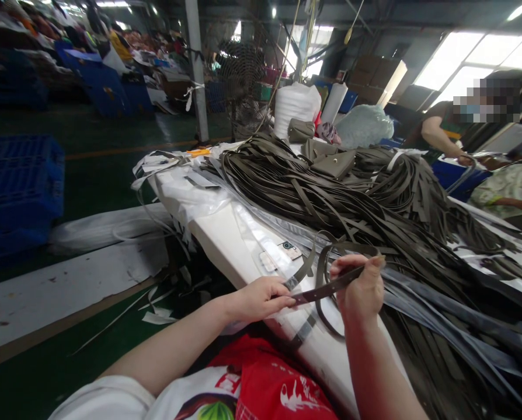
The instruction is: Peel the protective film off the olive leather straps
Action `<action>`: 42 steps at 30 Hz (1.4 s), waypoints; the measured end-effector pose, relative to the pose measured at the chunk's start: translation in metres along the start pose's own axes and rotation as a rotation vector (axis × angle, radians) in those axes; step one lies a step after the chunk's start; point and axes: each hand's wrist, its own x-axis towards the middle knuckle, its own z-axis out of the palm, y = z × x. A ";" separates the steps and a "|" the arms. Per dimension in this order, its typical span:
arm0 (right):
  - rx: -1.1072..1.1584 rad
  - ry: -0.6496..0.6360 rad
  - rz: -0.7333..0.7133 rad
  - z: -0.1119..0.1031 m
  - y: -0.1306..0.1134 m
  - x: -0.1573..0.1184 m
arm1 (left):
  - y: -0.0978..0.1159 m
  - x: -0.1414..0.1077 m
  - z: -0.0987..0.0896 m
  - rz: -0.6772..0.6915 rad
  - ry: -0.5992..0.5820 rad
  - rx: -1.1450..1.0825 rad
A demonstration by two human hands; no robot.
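Between my two hands runs a dark brown strap [320,293] with small holes along it. My left hand [265,298] pinches one stretch of it between thumb and fingers. My right hand [361,287] grips it farther right, and the strap loops round behind that hand and hangs down over the table edge. Just beyond them a phone [289,250] lies on the white table [226,233]. A large heap of olive-brown straps [287,181] covers the table past my hands, with several flat pouches [333,163] of the same colour on top.
Orange-handled scissors [198,153] and paper scraps lie at the far left corner. Behind stand a white foam roll [296,108], a large fan [242,76] and a metal post [197,70]. Blue crates [20,186] are at left. Co-workers sit at right, one handling straps.
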 end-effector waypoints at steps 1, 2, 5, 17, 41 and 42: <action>-0.006 -0.015 0.016 0.003 0.007 -0.003 | 0.000 0.001 0.002 0.000 -0.003 -0.019; -0.022 -0.032 0.022 0.005 0.014 -0.007 | 0.001 0.002 0.005 0.001 0.001 -0.039; -0.182 -0.144 -0.069 0.013 0.039 -0.023 | 0.001 0.004 0.011 -0.002 0.080 -0.070; -0.343 -0.114 0.092 0.015 0.059 -0.011 | -0.021 -0.002 -0.018 -0.146 0.043 -0.334; -0.206 -0.259 0.220 0.017 0.063 -0.015 | 0.002 -0.017 -0.001 -0.304 0.087 -0.269; -0.247 -0.250 0.160 0.018 0.064 -0.015 | 0.000 -0.015 0.002 -0.308 0.120 -0.282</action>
